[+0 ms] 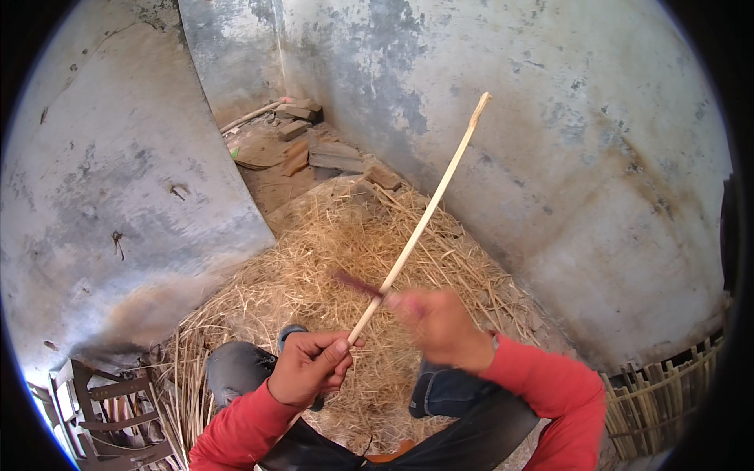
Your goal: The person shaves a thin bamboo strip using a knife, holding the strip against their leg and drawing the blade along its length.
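A long, pale stick (425, 217) of stripped wood or bamboo slants up and away to the right, its knobby far end raised. My left hand (312, 366) is closed round its lower part, thumb on top. My right hand (444, 326), blurred by motion, is closed on a knife with a dark reddish-brown blade (357, 284). The blade crosses the stick just above my left hand and appears to touch it. The handle is hidden in my fingers. Both my forearms are in red sleeves.
Straw-like shavings (330, 243) cover the floor between my knees. Bricks (298, 118) and flat slabs lie in the far corner. Worn plaster walls (597, 180) stand around. A wooden chair-like frame (118, 408) is at lower left, a slatted woven basket or fence (660, 404) at lower right.
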The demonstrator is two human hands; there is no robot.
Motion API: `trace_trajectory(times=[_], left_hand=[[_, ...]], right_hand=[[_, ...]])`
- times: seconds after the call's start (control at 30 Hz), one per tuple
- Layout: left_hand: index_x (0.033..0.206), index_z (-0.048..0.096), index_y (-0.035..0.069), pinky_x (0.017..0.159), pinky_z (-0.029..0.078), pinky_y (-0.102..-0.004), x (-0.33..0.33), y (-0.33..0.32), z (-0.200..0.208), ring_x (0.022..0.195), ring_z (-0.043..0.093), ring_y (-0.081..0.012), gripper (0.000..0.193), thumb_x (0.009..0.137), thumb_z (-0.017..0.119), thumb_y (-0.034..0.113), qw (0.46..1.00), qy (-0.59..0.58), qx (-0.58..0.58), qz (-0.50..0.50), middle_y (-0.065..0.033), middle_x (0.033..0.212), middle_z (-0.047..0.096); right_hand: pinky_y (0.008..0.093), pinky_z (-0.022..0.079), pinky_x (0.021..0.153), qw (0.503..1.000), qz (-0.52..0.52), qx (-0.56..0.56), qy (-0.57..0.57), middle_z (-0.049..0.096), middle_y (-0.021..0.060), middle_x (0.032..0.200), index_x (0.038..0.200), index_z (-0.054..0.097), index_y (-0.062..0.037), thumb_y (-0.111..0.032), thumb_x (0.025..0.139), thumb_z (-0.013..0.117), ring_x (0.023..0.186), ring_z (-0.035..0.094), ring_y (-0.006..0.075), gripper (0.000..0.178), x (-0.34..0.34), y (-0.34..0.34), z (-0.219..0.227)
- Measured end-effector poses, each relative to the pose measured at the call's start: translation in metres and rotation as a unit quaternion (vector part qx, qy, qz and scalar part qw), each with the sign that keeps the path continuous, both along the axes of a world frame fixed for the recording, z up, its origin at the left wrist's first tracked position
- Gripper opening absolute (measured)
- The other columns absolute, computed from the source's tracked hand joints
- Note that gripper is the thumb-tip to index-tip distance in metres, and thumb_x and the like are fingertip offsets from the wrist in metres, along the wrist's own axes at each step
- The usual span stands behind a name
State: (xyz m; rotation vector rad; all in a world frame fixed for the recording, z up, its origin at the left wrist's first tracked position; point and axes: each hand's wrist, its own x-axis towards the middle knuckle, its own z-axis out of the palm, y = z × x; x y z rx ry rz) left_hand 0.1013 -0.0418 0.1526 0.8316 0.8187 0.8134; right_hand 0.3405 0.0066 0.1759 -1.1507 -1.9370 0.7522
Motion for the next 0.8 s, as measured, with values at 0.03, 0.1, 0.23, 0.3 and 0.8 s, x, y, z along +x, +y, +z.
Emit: trace_trajectory(times=[0.03, 0.1, 0.23, 0.3, 0.8], left_hand=[[0.122, 0.065, -0.007, 0.046, 0.03, -0.0225, 0.0, 0.001, 0.0, 0.052, 0.039, -0.0055, 0.031, 0.107, 0.057, 0.02, 1.0, -0.008, -0.004, 0.001, -0.0011, 0.072, 0.053], [0.119, 0.065, -0.007, 0.046, 0.03, -0.0226, 0.002, 0.002, 0.0, 0.051, 0.039, -0.0065, 0.032, 0.105, 0.06, 0.022, 1.0, -0.015, -0.008, 0.001, -0.002, 0.071, 0.053], [0.123, 0.063, -0.006, 0.047, 0.034, -0.0227, -0.001, 0.001, -0.004, 0.05, 0.042, -0.0072, 0.036, 0.109, 0.053, 0.025, 0.999, -0.036, 0.013, -0.026, -0.0031, 0.073, 0.057], [0.126, 0.062, -0.006, 0.047, 0.035, -0.0229, -0.003, 0.003, -0.008, 0.05, 0.044, -0.0076, 0.038, 0.11, 0.05, 0.026, 0.998, -0.032, 0.021, -0.056, -0.0039, 0.075, 0.059], [0.141, 0.058, -0.001, 0.064, 0.052, -0.023, -0.017, 0.002, 0.004, 0.067, 0.062, -0.0078, 0.038, 0.106, 0.057, 0.014, 0.958, 0.044, 0.028, -0.283, -0.0063, 0.084, 0.072]], right_hand=[[0.0379, 0.035, 0.046, 1.0, 0.001, 0.0, 0.001, 0.041, 0.0143, 0.053, 0.081, 0.065, -0.0003, -0.031, 0.105, 0.058, 0.047, 0.044, 0.0143, 0.04, -0.004, -0.005, -0.002], [0.0328, 0.034, 0.047, 0.996, 0.078, -0.049, -0.007, 0.04, 0.0065, 0.054, 0.083, 0.067, -0.0023, -0.031, 0.105, 0.058, 0.052, 0.041, 0.0087, 0.038, -0.009, -0.011, -0.006], [0.0295, 0.034, 0.05, 0.977, -0.021, -0.14, 0.16, 0.045, -0.0021, 0.057, 0.081, 0.066, -0.0041, -0.032, 0.104, 0.061, 0.054, 0.041, 0.006, 0.037, 0.002, 0.015, 0.012], [0.0272, 0.033, 0.053, 0.97, -0.057, -0.129, 0.199, 0.046, -0.0087, 0.063, 0.081, 0.065, -0.0057, -0.032, 0.103, 0.065, 0.059, 0.04, 0.0031, 0.034, 0.014, 0.026, 0.019], [0.0213, 0.022, 0.04, 0.882, -0.235, -0.072, 0.403, 0.038, -0.0095, 0.058, 0.098, 0.065, -0.006, -0.03, 0.102, 0.066, 0.044, 0.03, 0.0007, 0.025, 0.109, 0.057, 0.022]])
